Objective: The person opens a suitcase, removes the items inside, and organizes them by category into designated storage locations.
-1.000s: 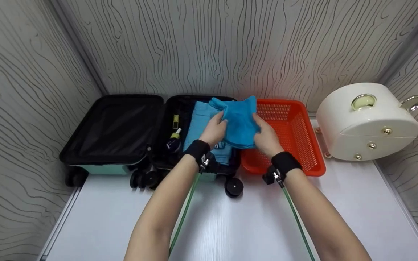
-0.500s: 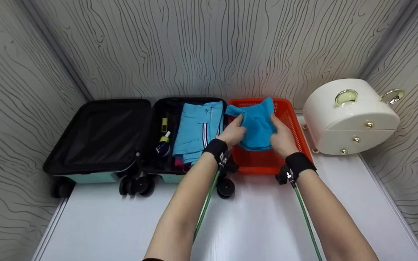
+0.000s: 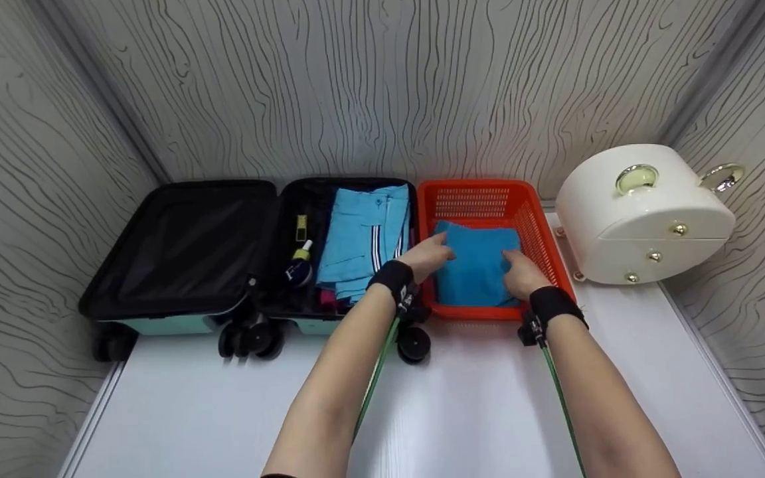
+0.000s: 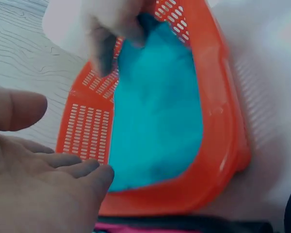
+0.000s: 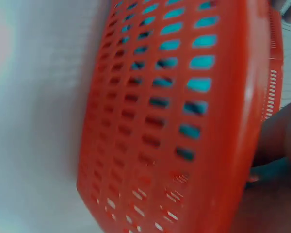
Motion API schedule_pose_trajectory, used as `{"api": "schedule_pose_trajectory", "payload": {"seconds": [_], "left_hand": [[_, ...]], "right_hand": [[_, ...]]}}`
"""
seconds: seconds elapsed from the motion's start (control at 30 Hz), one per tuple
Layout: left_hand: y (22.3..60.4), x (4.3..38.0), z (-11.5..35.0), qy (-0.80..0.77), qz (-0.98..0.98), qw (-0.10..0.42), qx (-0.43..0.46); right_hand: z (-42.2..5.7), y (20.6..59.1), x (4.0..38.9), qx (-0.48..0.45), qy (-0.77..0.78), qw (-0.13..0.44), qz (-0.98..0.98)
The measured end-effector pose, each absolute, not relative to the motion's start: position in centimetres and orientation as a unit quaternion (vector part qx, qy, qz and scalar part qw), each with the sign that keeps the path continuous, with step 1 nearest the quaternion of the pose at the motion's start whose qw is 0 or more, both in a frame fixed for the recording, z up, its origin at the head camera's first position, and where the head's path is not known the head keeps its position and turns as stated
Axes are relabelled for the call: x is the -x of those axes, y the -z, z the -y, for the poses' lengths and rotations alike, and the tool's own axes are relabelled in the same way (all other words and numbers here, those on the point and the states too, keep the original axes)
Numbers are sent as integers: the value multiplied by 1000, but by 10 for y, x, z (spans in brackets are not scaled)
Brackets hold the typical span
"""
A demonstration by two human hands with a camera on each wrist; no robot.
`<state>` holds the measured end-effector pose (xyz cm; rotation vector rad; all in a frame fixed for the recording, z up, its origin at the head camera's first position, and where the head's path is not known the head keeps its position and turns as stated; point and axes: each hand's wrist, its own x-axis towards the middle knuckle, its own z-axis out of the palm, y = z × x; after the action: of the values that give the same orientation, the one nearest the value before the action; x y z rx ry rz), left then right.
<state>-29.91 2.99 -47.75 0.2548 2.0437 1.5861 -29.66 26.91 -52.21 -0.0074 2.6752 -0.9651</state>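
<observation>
A folded bright-blue cloth (image 3: pixel 479 265) lies flat in the red plastic basket (image 3: pixel 442 311); what garment it is cannot be told. My left hand (image 3: pixel 427 256) hovers over the basket's left rim. In the left wrist view that left hand (image 4: pixel 48 179) has its fingers stretched out and thumb apart, with nothing held. My right hand (image 3: pixel 523 273) is at the cloth's right edge, inside the basket. The left wrist view shows the right hand (image 4: pixel 115 17) blurred, with thumb and fingers spread apart by the cloth's corner. Basket wall hides part of it in the right wrist view.
An open suitcase (image 3: pixel 176 312) stands left of the basket. Folded light-blue trousers (image 3: pixel 356 245), a dark bottle (image 3: pixel 299 271) and a small yellow-and-black item (image 3: pixel 301 228) lie in its right half. A white rounded case (image 3: pixel 641 212) with gold knobs stands to the right.
Both hands have carried the blue cloth rightward from above the suitcase and lowered it into the basket. The hands have come off it and spread, uncovering the trousers in the suitcase.
</observation>
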Motion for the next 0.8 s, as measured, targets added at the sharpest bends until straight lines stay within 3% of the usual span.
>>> {"api": "schedule_pose_trajectory", "payload": {"seconds": [0.37, 0.67, 0.8], "left_hand": [[468, 306, 14, -621, -740, 239, -98], [463, 309, 59, -557, -799, 205, -97], [460, 306, 87, -535, -821, 186, -69]], "right_hand": [[-260, 504, 291, -8, 293, 154, -944], [-221, 494, 290, 32, 359, 57, -931], [-196, 487, 289, 50, 412, 47, -909]]}}
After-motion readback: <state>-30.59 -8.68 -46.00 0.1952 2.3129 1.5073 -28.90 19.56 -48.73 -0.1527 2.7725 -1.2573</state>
